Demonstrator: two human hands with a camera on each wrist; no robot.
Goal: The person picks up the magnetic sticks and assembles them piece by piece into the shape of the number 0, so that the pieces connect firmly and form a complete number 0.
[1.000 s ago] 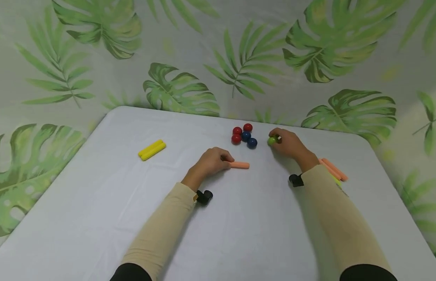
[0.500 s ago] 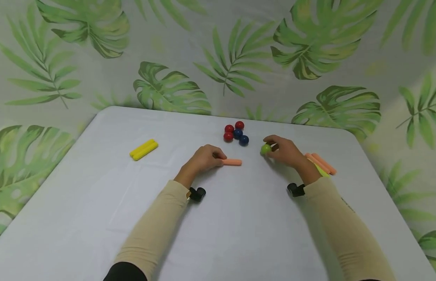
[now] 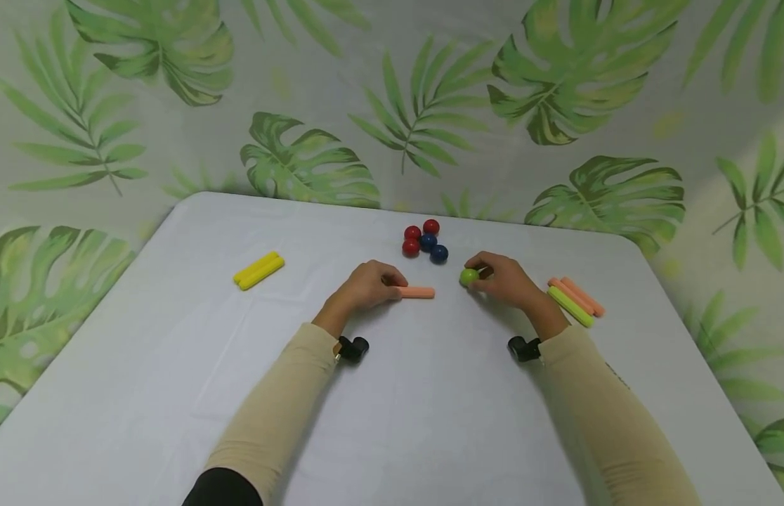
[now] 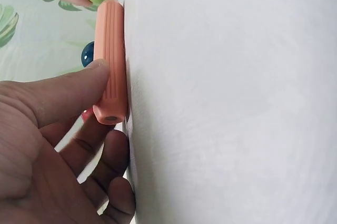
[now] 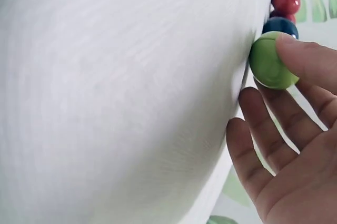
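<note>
My left hand (image 3: 371,284) pinches one end of an orange ridged stick (image 3: 419,292) between thumb and fingers. In the left wrist view the stick (image 4: 111,50) lies along the white cloth, a small hole showing in its near end. Right of that stick, my right hand (image 3: 504,281) pinches a green ball (image 3: 469,277) low at the table surface. The right wrist view has the thumb on the green ball (image 5: 271,63), with the lower fingers spread loosely. Just behind both hands is a cluster of red balls (image 3: 411,247) and blue balls (image 3: 439,254).
Two yellow sticks (image 3: 259,270) lie side by side at the left. Beyond my right wrist are two more orange sticks (image 3: 583,296) and a yellow-green stick (image 3: 570,307). A white cloth (image 3: 417,414) covers the table, and a leaf-patterned curtain (image 3: 303,63) hangs behind its far edge.
My right hand has brought the green ball leftward and nearer to me, toward the orange stick's free end. My left hand keeps its pinch on the stick. The head view has shifted slightly.
</note>
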